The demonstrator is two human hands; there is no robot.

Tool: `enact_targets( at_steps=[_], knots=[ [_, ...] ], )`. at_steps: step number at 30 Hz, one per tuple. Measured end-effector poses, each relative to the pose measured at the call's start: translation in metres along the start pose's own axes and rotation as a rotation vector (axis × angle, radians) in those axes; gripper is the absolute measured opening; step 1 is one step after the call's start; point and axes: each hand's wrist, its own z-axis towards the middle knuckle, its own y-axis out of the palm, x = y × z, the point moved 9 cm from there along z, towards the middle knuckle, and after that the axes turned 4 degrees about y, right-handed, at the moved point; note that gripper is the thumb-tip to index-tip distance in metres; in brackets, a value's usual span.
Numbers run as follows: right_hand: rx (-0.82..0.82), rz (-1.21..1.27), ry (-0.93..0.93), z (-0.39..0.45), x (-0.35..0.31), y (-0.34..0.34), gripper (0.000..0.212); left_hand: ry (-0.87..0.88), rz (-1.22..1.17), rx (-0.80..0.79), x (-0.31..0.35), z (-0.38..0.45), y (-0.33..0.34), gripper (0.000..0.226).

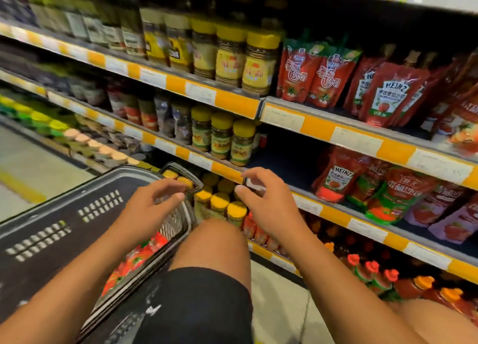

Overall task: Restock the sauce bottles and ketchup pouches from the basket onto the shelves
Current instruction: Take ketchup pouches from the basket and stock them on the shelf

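Note:
A dark grey shopping basket [64, 214] stands on the floor at the left, against my bare knee. Red ketchup pouches [134, 261] lie inside it, seen through its mesh side. My left hand [155, 204] hovers over the basket's far corner, its loosely curled fingertips at the raised wire handle [192, 178]. My right hand [266, 201] is in front of the shelf edge, thumb and forefinger apart around a thin dark bar; blur hides whether they hold it. Heinz pouches [338, 180] stand on the shelf at the right.
Yellow-capped jars [219, 201] fill the low shelf just behind my hands. More red pouches [390, 95] line the shelf above right. Sauce bottles with red and orange caps [372, 268] stand on the bottom shelf. A dark gap [287, 152] sits left of the Heinz pouches.

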Motion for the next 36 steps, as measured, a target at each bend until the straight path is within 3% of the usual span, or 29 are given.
enact_targets(
  at_steps=[5,14,22,29,36],
  knots=[
    [-0.210,-0.070,-0.135,0.002,-0.066,0.087,0.037,-0.221,0.052,0.180,-0.081,-0.041,-0.078,0.025],
    [-0.586,-0.173,-0.052,-0.003,-0.086,0.248,0.044,-0.612,0.149,0.296,-0.226,-0.093,-0.155,0.017],
    [-0.761,-0.282,0.048,0.005,-0.053,0.327,0.045,-0.855,0.240,0.112,-0.318,-0.106,-0.130,0.003],
    [-0.897,-0.410,0.118,0.018,-0.019,0.368,0.053,-0.924,0.502,-0.204,-0.369,-0.110,-0.071,0.013],
    [-0.958,-0.433,0.170,0.031,0.004,0.403,0.054,-1.120,0.476,-0.129,-0.408,-0.118,-0.048,0.019]
  ],
)
